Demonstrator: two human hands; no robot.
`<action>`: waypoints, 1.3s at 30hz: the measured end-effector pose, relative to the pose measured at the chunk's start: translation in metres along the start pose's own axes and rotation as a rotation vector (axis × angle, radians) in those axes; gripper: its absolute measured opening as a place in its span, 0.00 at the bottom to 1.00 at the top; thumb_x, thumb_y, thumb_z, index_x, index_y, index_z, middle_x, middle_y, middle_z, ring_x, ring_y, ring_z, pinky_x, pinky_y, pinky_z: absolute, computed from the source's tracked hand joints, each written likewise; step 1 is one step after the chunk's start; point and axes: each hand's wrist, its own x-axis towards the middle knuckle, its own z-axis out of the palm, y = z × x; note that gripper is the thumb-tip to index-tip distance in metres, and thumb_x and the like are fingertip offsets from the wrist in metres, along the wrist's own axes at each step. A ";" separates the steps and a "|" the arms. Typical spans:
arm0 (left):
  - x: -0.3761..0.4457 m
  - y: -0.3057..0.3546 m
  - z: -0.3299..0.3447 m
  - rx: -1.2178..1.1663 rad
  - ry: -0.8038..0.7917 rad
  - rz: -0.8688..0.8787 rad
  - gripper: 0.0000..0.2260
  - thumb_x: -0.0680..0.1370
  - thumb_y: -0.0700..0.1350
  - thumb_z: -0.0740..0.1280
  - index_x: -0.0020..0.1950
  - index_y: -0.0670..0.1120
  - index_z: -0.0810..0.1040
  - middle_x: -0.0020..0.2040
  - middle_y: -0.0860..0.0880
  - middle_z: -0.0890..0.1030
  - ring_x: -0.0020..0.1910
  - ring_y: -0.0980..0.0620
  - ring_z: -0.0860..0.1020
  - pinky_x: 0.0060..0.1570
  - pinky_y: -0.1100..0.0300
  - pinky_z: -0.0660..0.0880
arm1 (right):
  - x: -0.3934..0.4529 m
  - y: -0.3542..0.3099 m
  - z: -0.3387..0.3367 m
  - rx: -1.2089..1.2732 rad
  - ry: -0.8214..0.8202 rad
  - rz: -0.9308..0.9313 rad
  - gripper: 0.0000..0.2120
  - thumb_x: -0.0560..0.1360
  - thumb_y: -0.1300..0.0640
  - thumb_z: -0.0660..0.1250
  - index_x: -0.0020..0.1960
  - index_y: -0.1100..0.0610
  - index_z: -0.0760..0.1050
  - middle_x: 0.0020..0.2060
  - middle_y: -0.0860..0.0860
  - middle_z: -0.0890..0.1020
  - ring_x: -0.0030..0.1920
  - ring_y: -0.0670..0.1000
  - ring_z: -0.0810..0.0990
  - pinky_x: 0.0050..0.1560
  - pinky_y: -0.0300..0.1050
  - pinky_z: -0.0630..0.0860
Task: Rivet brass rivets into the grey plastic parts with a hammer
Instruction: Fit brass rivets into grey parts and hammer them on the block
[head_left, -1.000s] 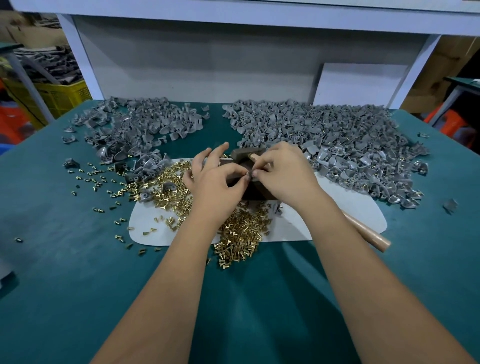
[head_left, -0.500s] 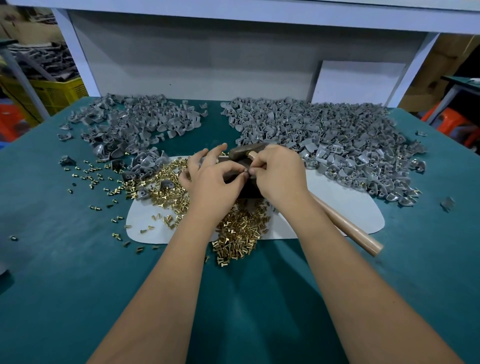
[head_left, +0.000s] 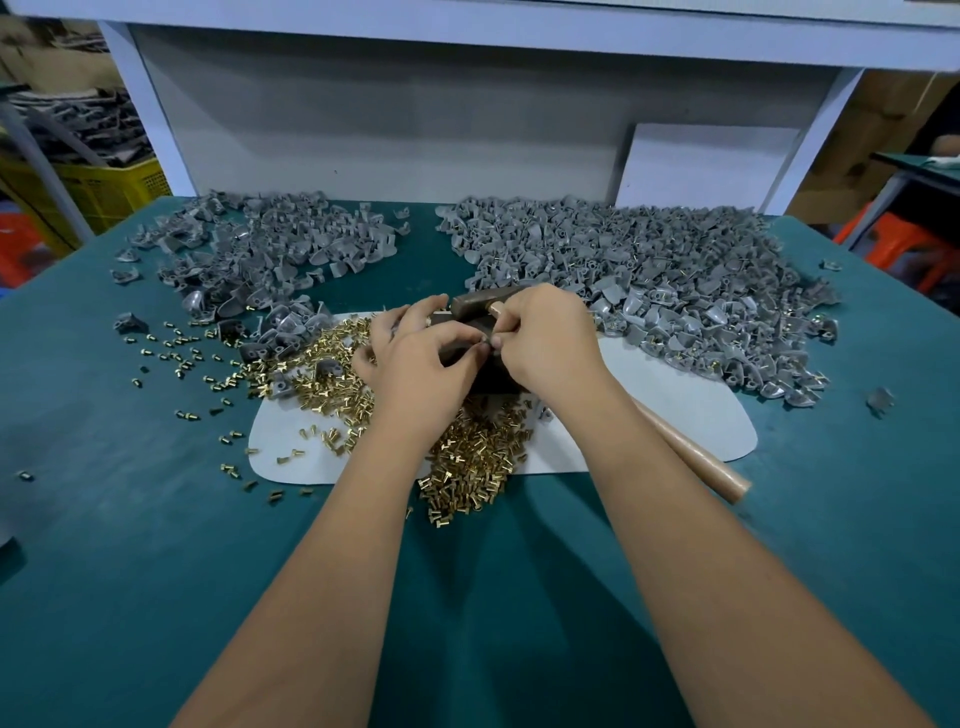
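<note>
My left hand (head_left: 415, 374) and my right hand (head_left: 550, 343) meet fingertip to fingertip over a dark block (head_left: 491, 379) on the white mat (head_left: 675, 415). Together they pinch a small piece that is too hidden to name. The right hand also curls round the hammer, whose metal head (head_left: 480, 304) pokes out behind the fingers and whose wooden handle (head_left: 691, 457) trails back under the wrist. Loose brass rivets (head_left: 472, 457) lie heaped below the hands and spread to the left.
One pile of grey plastic parts (head_left: 270, 249) lies at the back left, and a larger pile with brass showing (head_left: 649, 280) at the back right. Stray rivets (head_left: 176, 348) dot the green tabletop (head_left: 156, 519). A white panel (head_left: 706, 166) leans at the back.
Both hands stay pinched together over the block, and the hammer stays in my right hand. Only the view has shifted a little.
</note>
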 end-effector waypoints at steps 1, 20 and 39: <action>0.000 0.000 0.000 0.002 0.000 -0.002 0.03 0.75 0.57 0.69 0.46 0.63 0.82 0.70 0.61 0.70 0.71 0.51 0.57 0.65 0.49 0.49 | 0.000 0.000 -0.001 -0.005 -0.011 -0.004 0.07 0.74 0.57 0.69 0.38 0.49 0.80 0.42 0.52 0.83 0.44 0.53 0.79 0.41 0.40 0.70; 0.006 -0.007 0.001 -0.044 0.075 -0.111 0.03 0.76 0.54 0.69 0.47 0.59 0.82 0.61 0.55 0.74 0.66 0.51 0.60 0.56 0.57 0.52 | -0.009 0.025 -0.014 -0.218 0.035 0.161 0.06 0.78 0.52 0.61 0.45 0.54 0.70 0.33 0.50 0.75 0.33 0.54 0.75 0.32 0.43 0.64; 0.010 0.004 0.005 0.043 0.113 -0.193 0.03 0.75 0.57 0.70 0.41 0.62 0.80 0.46 0.59 0.72 0.57 0.50 0.60 0.49 0.54 0.52 | -0.053 0.022 -0.031 -0.138 0.338 -0.058 0.22 0.80 0.49 0.58 0.71 0.32 0.60 0.39 0.47 0.78 0.34 0.52 0.70 0.28 0.42 0.60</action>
